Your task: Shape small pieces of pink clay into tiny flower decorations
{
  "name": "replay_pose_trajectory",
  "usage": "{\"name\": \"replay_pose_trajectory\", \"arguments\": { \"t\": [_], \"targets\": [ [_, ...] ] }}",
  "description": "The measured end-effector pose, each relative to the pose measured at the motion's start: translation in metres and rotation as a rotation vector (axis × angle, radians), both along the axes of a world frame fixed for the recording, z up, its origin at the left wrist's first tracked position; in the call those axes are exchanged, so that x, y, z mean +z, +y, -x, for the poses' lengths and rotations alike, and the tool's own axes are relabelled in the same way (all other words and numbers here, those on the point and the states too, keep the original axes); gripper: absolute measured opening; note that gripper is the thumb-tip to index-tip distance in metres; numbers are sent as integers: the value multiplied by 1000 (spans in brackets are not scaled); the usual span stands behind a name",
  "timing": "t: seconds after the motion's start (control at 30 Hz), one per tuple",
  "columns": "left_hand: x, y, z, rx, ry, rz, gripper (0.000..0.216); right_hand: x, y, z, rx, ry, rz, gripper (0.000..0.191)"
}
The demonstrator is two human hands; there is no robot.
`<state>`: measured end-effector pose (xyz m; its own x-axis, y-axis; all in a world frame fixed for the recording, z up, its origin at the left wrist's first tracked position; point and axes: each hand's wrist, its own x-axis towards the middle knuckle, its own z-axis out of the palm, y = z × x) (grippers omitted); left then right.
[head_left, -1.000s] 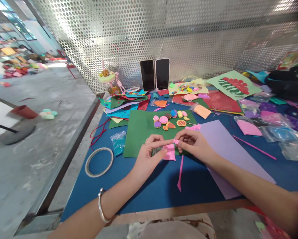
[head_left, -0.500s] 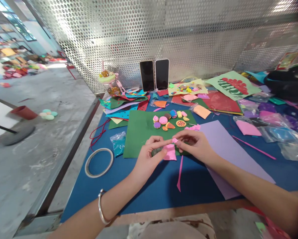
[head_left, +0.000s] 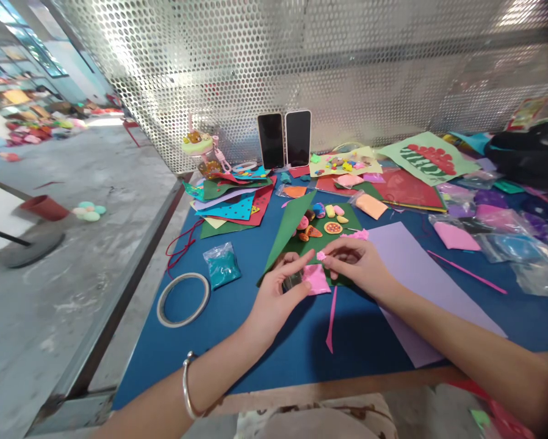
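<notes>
My right hand pinches a small lump of pink clay between thumb and fingertips, over the green sheet. Close by on the left, my left hand has its thumb and curled fingers around a small bag of pink clay. Its index finger points out toward the lump, just short of it. The left part of the green sheet stands bent up behind this hand. Little clay foods lie on the sheet, among them a pizza; the bent paper partly hides some. More pink clay sits behind my right hand.
A pink clay tool lies in front of my hands, a purple sheet to the right. On the left are a tape roll and a teal clay bag. Two phones lean against the perforated metal panel.
The green sheet's left side has bent upward and over to the right. My left hand and the pink bag have shifted slightly right; the index finger has drawn back from the lump.
</notes>
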<state>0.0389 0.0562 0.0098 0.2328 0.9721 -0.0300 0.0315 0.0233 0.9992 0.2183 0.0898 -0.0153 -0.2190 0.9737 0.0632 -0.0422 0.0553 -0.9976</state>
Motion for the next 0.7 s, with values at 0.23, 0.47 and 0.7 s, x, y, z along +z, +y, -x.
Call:
{"name": "replay_pose_trajectory", "arguments": {
  "t": [0.23,0.47,0.7],
  "targets": [
    [0,0,0,16,12,-3,37,-2,1,0,-20,27,9,20],
    [0,0,-1,-25,-23,29,36,0,-1,0,-1,-4,-9,20],
    [3,9,7,12,188,-118,34,-3,1,-3,25,5,31,24]
  ]
}}
